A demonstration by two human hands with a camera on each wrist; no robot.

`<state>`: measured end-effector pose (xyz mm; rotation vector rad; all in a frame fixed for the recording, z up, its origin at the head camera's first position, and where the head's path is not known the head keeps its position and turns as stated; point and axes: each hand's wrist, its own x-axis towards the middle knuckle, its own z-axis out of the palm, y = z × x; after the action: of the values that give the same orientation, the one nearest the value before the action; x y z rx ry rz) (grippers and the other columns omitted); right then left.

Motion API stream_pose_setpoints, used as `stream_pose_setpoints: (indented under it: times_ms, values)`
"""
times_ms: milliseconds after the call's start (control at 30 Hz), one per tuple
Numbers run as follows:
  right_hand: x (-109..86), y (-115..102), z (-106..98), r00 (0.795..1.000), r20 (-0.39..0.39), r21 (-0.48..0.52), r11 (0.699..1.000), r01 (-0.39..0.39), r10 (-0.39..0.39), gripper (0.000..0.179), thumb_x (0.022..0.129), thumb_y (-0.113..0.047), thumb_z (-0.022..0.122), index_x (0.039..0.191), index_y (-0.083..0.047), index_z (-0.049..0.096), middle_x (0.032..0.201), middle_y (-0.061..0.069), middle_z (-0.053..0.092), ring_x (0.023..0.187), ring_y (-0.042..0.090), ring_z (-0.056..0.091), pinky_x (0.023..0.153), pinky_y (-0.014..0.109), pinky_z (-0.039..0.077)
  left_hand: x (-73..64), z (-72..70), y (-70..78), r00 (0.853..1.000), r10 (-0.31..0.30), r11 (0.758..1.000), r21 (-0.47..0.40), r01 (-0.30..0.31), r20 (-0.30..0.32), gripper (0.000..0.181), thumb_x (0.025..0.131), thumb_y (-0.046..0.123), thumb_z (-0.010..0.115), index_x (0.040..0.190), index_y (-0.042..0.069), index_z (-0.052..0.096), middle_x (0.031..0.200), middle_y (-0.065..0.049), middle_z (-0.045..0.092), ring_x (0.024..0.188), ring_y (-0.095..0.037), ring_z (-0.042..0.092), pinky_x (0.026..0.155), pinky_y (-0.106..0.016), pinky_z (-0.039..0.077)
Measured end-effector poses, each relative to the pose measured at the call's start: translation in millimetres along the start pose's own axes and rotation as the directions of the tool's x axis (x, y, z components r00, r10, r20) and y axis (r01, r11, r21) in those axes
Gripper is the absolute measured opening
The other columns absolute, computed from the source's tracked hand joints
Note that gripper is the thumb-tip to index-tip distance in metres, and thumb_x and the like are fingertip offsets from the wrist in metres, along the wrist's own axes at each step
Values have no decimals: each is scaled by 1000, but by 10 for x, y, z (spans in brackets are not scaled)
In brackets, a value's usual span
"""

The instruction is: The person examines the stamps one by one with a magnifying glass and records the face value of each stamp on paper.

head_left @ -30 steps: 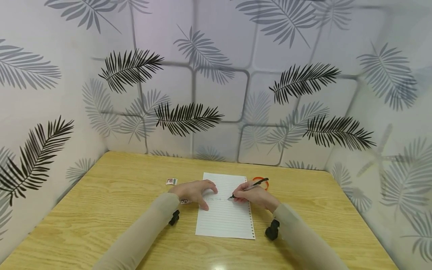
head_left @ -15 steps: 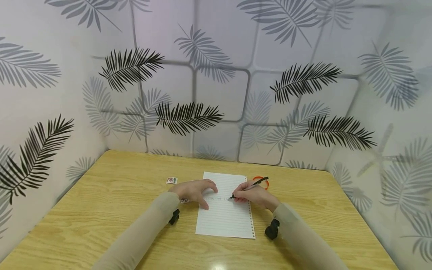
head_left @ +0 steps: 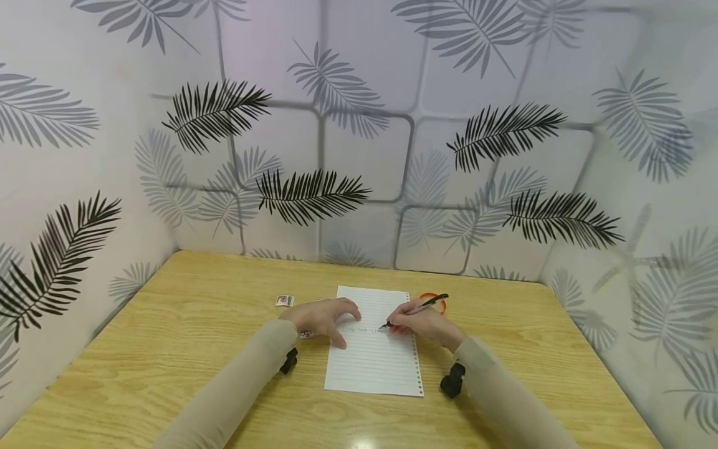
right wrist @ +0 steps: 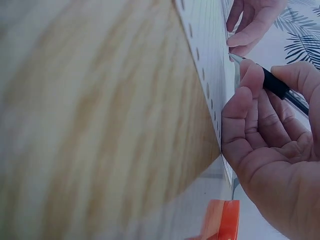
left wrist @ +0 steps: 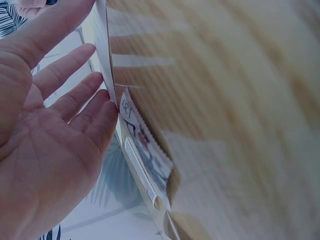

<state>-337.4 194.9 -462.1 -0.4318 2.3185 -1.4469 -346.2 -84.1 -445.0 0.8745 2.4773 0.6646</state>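
A sheet of lined paper (head_left: 373, 371) with punched holes down its right edge lies on the wooden table. My right hand (head_left: 421, 323) pinches a black pen (head_left: 434, 301) between thumb and fingers, its tip at a line of small handwriting (head_left: 359, 330) across the sheet. In the right wrist view the pen's black grip (right wrist: 274, 82) sits between the fingertips. My left hand (head_left: 321, 317) rests on the sheet's left edge, thumb and fingers spread. Beside it is a stamp-like paper piece (left wrist: 145, 145) with a perforated edge, partly hidden by the hand in the head view.
Another small stamp-like piece (head_left: 285, 300) lies on the table behind the left hand. Just beyond the right hand is an orange ring-shaped thing (head_left: 444, 307), partly covered by the hand. A leaf-patterned wall (head_left: 364, 237) stands along the table's back edge.
The pen has tilted and shifted very slightly at the written line. My left hand and the sheet stay in place.
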Motion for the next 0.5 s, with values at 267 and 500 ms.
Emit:
stream_pose_setpoints:
  times_ms: [267,500]
  values:
    - [-1,29,-17,1000,-12,1,1000,-16,16,26,94,-22,67,104,2,72,88,7,75,77,12,66,71,25,54,-6,-1,1,1000,-2,1000,-7,2,-4,61,79,23,83,134,20,56,154,0,38,148,-24,26,118,-46,24]
    - [-6,34,-16,1000,-17,-31,999,-10,10,26,93,-23,68,102,0,73,87,5,75,74,11,63,69,24,52,-11,9,-1,1000,-7,1000,-10,7,-4,61,79,23,83,134,21,56,155,0,37,148,-25,25,118,-47,24]
